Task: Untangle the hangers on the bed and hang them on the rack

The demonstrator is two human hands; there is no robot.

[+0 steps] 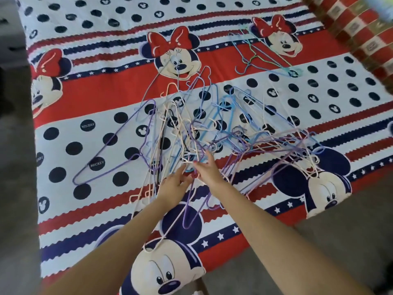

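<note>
A tangled heap of thin wire hangers [214, 133], purple, pale pink and blue, is spread across the middle of the bed sheet [89, 222], which is printed with cartoon mice, dark dots and red and navy stripes. One purple hanger [110, 145] is seen at the heap's 9 o'clock edge, lying flat and partly clear of the rest. A smaller cluster of blue and green hangers [265, 58] lies well apart at 1 o'clock. The near edge of the heap is reached by both hands: a pale wire is pinched by the left hand [173, 185], and wires just beside it are pinched by the curled fingers of the right hand [205, 169]. A red patterned cloth [361, 33] is seen at the 2 o'clock corner
</note>
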